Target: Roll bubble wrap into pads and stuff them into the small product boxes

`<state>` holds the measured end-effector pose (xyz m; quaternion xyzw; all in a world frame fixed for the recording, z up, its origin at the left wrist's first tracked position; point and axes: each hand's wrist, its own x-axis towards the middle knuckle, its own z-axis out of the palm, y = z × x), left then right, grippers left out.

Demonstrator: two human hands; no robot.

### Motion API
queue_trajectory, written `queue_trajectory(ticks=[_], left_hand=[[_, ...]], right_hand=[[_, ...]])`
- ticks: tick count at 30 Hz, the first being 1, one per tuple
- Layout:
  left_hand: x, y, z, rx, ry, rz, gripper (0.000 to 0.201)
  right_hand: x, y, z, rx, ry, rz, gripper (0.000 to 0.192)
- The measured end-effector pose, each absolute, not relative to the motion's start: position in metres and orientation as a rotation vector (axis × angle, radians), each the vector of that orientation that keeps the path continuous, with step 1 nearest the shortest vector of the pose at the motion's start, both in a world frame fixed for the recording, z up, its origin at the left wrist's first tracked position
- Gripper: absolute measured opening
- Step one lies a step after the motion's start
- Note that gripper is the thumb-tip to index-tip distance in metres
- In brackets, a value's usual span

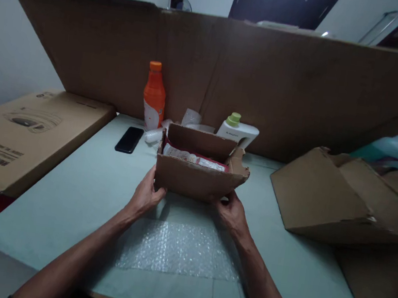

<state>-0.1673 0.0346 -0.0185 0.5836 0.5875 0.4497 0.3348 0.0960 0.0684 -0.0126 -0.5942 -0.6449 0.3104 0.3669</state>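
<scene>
A small open cardboard box (195, 180) is held between my hands over the middle of the table. My left hand (144, 194) grips its lower left corner, thumb on the near side. At its lower right my right hand (232, 213) grips the bottom edge, with its fingers partly hidden beneath. Inside the box lies a red and white package (197, 159), whose kind I cannot make out. A sheet of bubble wrap (178, 251) lies flat on the table, nearer to me than the box.
Behind the box stand an orange bottle (154, 96) and a white bottle with a green cap (238, 130). A black phone (129, 140) lies to the left. Large cardboard boxes flank the table (85, 202), including a flat printed one (27, 141) and an open one (325, 195).
</scene>
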Motion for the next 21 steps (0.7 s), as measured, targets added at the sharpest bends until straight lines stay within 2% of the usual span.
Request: queue_trajectory(ticks=[4,6,9,12,14,18,21], left_hand=[[-0.182,0.003,-0.023,1.582,1.578,1.195,0.076],[-0.192,-0.021,-0.023,1.75,1.665,1.161,0.076],[-0.2,-0.064,-0.028,2.144,1.663,1.008,0.061],[-0.2,-0.097,-0.043,2.434,1.517,0.788,0.042],[-0.201,-0.108,-0.054,2.527,1.442,0.673,0.037],[-0.22,-0.115,-0.065,2.594,1.476,0.697,0.043],[-0.238,-0.12,-0.071,2.517,1.792,0.804,0.048]], right_hand=[[0.113,0.049,-0.011,-1.553,-1.655,0.828,0.048],[0.117,0.028,-0.009,-1.534,-1.666,0.689,0.052],[0.101,-0.017,-0.013,-1.412,-1.852,0.417,0.04],[0.072,-0.06,-0.025,-1.15,-2.264,0.377,0.03],[0.07,-0.077,-0.035,-1.061,-2.445,0.355,0.028],[0.136,-0.083,-0.046,-1.391,-2.349,0.122,0.025],[0.194,-0.074,-0.046,-1.696,-2.125,-0.028,0.036]])
